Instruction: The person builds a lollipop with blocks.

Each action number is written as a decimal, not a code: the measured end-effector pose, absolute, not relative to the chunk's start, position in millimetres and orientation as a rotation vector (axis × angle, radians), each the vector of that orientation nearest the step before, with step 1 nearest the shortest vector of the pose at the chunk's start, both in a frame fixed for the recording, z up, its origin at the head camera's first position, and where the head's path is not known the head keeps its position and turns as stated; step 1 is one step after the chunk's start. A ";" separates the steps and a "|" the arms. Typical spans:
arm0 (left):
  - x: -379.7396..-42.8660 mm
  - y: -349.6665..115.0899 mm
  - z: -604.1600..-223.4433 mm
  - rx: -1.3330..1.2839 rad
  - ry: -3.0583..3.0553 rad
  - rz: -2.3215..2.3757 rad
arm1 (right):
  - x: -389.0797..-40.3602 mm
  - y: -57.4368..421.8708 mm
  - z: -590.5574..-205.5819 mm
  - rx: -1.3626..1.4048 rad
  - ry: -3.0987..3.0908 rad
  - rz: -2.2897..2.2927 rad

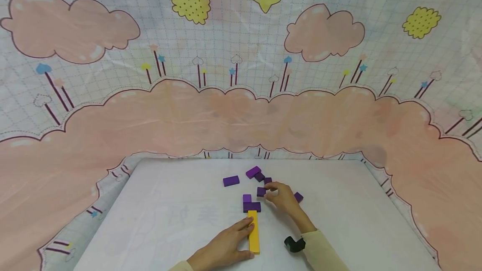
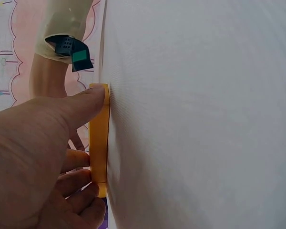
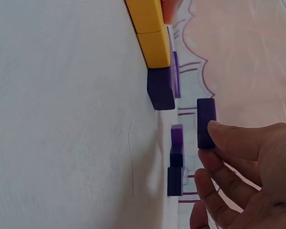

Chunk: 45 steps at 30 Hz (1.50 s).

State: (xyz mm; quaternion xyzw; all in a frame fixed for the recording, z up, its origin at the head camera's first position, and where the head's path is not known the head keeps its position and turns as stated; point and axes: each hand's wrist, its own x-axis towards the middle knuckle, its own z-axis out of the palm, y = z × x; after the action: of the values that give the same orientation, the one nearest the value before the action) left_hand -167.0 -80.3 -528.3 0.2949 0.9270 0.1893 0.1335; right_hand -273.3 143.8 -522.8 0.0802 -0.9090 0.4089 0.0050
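My right hand (image 1: 283,199) pinches a dark purple block (image 3: 206,114) between thumb and fingertips, raised off the white table. My left hand (image 1: 226,245) holds a row of yellow blocks (image 1: 255,237), its thumb at the near end and its bent fingers along the left side. Seams between the yellow pieces show in the wrist views. Against the far end of that row lies a purple block (image 1: 256,208) set crosswise. Behind its left part sits a smaller, brighter purple block (image 1: 247,198).
Several loose purple pieces lie farther back: a bright block (image 1: 231,181) to the left, a cluster with another block (image 1: 253,172), and one piece (image 1: 298,197) right of my right hand. The white tabletop (image 1: 169,204) ends at a patterned cloth (image 1: 226,116).
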 end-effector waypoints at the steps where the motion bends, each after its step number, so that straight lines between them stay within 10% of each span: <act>1: -167.0 -80.1 -528.1 0.853 2.688 0.548 | -273.2 143.2 -523.1 0.258 -2.845 1.284; 45: -170.9 -84.1 -525.3 0.876 2.670 0.565 | -275.0 124.8 -532.7 0.350 -2.923 1.228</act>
State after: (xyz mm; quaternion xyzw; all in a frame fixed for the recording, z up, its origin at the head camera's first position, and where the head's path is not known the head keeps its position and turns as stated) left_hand -170.9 -84.1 -525.3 0.3027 0.9227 0.1954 0.1373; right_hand -275.0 124.8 -532.7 0.1098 -0.9161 0.3848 -0.0241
